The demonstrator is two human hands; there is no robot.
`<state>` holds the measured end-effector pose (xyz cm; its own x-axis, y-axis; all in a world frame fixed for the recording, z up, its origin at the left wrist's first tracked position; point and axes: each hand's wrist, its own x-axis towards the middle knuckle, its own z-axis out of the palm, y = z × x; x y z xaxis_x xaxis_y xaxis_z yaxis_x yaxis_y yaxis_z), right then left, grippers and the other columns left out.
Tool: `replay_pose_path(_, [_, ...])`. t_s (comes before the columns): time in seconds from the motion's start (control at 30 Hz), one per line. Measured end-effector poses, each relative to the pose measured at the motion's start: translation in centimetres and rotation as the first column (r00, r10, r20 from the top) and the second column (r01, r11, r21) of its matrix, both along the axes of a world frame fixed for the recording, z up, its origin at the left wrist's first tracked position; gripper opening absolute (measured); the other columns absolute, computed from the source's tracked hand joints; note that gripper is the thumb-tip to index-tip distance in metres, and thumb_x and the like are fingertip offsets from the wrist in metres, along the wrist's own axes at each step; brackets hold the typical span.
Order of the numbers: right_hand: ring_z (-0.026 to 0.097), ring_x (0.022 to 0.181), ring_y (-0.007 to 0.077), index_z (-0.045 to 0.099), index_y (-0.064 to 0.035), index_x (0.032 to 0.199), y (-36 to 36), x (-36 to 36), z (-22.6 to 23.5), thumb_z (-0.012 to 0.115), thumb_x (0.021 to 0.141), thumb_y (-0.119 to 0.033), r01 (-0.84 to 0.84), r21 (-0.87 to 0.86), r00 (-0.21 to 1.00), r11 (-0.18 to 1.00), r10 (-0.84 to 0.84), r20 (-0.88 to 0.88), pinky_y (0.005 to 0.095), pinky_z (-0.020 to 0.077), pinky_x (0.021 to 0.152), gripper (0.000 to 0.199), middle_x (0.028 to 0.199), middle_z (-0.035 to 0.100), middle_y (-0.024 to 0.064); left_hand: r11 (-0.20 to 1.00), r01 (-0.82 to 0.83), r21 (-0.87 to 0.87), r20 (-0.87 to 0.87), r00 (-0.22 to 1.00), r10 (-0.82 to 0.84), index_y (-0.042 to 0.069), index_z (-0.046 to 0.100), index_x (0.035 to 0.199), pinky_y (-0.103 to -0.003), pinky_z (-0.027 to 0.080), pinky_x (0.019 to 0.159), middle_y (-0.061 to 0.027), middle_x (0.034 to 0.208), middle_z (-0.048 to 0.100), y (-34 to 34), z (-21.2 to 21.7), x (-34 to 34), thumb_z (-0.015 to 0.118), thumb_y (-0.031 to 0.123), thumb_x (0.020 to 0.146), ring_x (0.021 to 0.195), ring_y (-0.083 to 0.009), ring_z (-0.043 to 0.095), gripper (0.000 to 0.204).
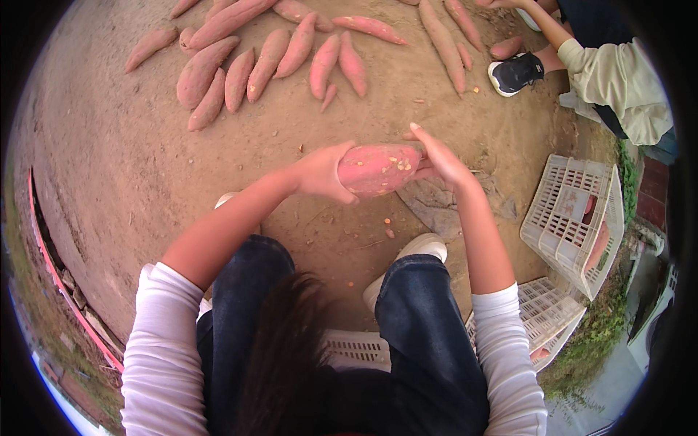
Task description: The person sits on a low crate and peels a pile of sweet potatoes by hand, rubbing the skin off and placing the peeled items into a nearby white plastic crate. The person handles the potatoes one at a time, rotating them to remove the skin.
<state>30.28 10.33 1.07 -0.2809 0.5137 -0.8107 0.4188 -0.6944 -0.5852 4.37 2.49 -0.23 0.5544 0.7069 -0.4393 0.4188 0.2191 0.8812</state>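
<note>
A thick pink-red sweet potato (378,170) with pale scuffs on its skin is held level above the dirt, between my two hands. My left hand (325,172) wraps round its left end, the fingers partly hidden behind it. My right hand (442,161) grips the other end, thumb raised along the top and fingers against the tip. Beyond my hands, several more sweet potatoes (238,78) lie side by side on the ground, with a small thin one (329,97) in front of them.
Two white plastic crates, one upper (560,225) and one lower (542,312), stand at my right with sweet potatoes inside. Another crate (356,347) is beneath me. A co-worker's shoe (515,73) and sleeve (618,83) are at the upper right, near long sweet potatoes (442,45).
</note>
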Motion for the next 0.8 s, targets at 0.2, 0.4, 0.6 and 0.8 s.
replay_pose_path(0.2, [0.053,0.127,0.0331,0.045,-0.0072,0.146,-3.8,-5.5,-0.2,0.050,0.101,-0.030,-0.414,0.909,0.878,0.042,0.283,0.386,0.0459,0.0361,0.110,0.051,0.130,0.062,0.0172,0.940,-0.205,-0.274,0.142,0.958,0.250,0.006,0.042,0.140,-0.037,0.044,0.104,-0.0097,0.128,0.056,-1.7,-1.7,1.6,0.087,0.025,0.066,0.118,-0.0223,0.055,0.089])
replay_pose_path(0.4, [0.037,0.141,0.0346,0.049,-0.0099,0.145,0.3,-3.2,-0.5,0.051,0.099,-0.034,-0.569,0.730,0.752,0.378,-0.119,0.648,0.0503,0.0249,0.117,0.051,0.150,0.045,0.0173,0.741,-0.369,-0.561,0.115,0.852,0.511,0.007,0.042,0.142,-0.037,0.053,0.088,-0.0106,0.122,0.058,-2.6,-1.0,1.5,0.086,0.033,0.070,0.105,-0.0220,0.061,0.088])
replay_pose_path(0.6, [0.028,0.147,0.0360,0.047,-0.0063,0.146,-2.5,-4.4,0.4,0.044,0.103,-0.041,-0.535,0.828,0.788,0.168,0.451,0.418,0.0514,0.0169,0.120,0.055,0.157,0.035,0.0180,0.658,-0.216,-0.721,0.247,0.807,0.536,0.009,0.048,0.126,-0.030,0.051,0.064,-0.0054,0.105,0.057,-1.8,0.1,0.6,0.076,0.028,0.083,0.081,-0.0156,0.062,0.055])
replay_pose_path(0.8, [0.035,0.143,0.0368,0.049,-0.0092,0.145,0.8,-3.6,-0.6,0.044,0.104,-0.040,0.037,0.911,0.949,0.411,-0.299,0.096,0.0505,0.0243,0.118,0.051,0.154,0.039,0.0186,0.230,-0.114,-0.966,0.122,0.586,0.801,0.006,0.047,0.124,-0.022,0.036,0.046,-0.0057,0.091,0.053,-3.6,0.7,1.6,0.058,0.056,0.089,0.056,-0.0116,0.044,0.062])
